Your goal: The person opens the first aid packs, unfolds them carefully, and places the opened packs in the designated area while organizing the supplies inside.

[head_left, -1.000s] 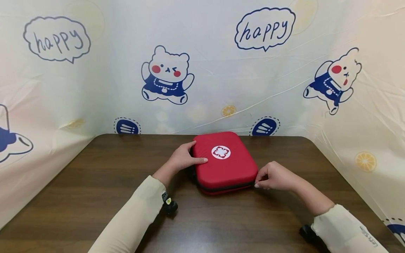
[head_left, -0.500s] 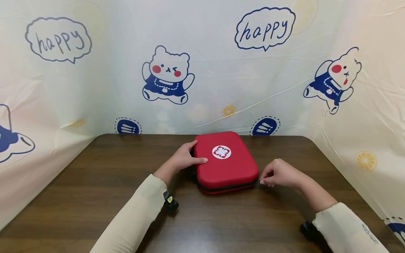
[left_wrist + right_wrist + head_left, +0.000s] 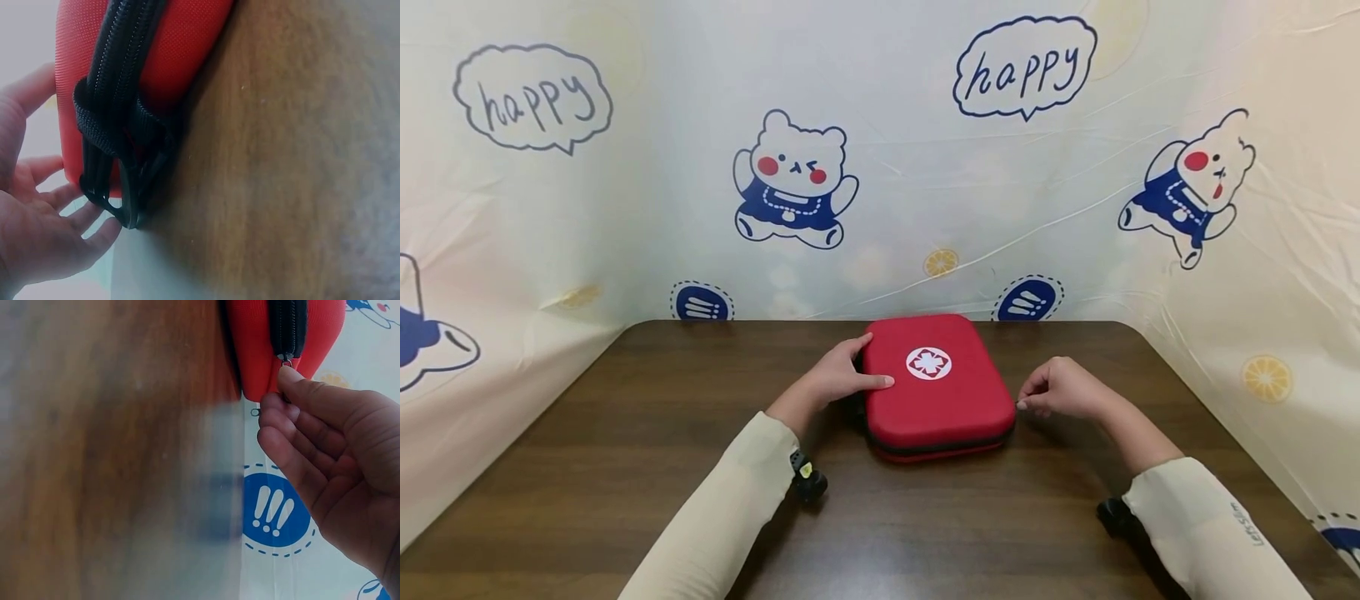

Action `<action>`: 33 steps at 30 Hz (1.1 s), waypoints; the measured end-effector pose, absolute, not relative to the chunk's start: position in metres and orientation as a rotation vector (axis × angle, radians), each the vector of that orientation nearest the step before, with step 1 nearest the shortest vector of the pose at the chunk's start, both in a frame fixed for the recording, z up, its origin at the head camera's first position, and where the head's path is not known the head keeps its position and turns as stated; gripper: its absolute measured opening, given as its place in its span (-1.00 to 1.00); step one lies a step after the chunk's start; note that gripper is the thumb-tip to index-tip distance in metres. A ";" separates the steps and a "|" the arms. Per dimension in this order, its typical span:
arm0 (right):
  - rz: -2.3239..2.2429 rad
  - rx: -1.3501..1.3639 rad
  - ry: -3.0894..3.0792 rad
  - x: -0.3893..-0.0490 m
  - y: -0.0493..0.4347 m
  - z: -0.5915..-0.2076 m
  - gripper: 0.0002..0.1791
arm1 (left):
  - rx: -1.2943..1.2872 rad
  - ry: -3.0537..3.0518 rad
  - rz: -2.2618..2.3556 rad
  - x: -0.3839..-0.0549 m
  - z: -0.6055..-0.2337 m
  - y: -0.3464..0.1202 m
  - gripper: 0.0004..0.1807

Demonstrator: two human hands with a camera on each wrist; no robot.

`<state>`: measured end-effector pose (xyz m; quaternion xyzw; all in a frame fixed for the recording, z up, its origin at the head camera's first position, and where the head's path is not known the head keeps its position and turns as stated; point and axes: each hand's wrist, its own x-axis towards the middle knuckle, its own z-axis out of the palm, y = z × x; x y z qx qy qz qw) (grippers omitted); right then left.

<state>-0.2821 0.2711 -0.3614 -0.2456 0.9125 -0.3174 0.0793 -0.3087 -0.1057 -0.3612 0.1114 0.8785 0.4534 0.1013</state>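
Observation:
A red first-aid case (image 3: 936, 400) with a white emblem lies on the wooden table, lid down flat. My left hand (image 3: 842, 372) rests on its left edge, thumb over the lid. In the left wrist view, the loosely spread fingers of this hand (image 3: 47, 231) lie beside the case and its black strap handle (image 3: 103, 134). At the right side, my right hand (image 3: 1063, 389) pinches a zipper pull. The right wrist view shows thumb and forefinger at the slider (image 3: 286, 361), the closed black zipper (image 3: 289, 325) beyond it and the pull mostly hidden by the fingers.
The brown tabletop (image 3: 662, 467) stretches around the case to its rear edge just behind it. A printed cloth (image 3: 895, 183) with cartoon bears hangs behind and on both sides. Black wrist cameras (image 3: 809, 483) sit below both sleeves.
My right hand has moved away from me along the right side of the case, from the near corner. The case has shifted slightly right, with the left hand staying on it.

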 end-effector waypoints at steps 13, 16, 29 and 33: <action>-0.985 -0.762 2.641 -0.278 0.264 -0.361 -0.94 | 0.373 2.532 1.347 -0.318 -0.362 -0.113 0.04; -0.987 -0.763 2.630 -0.276 0.263 -0.361 -0.94 | 0.376 2.581 1.344 -0.316 -0.365 -0.113 -0.02; -1.201 -0.716 2.554 -0.262 0.254 -0.360 -0.15 | 0.233 2.566 1.451 -0.292 -0.367 -0.138 -0.23; -1.294 -0.712 2.466 -0.256 0.249 -0.358 -0.01 | 0.223 2.490 1.494 -0.285 -0.367 -0.147 -0.27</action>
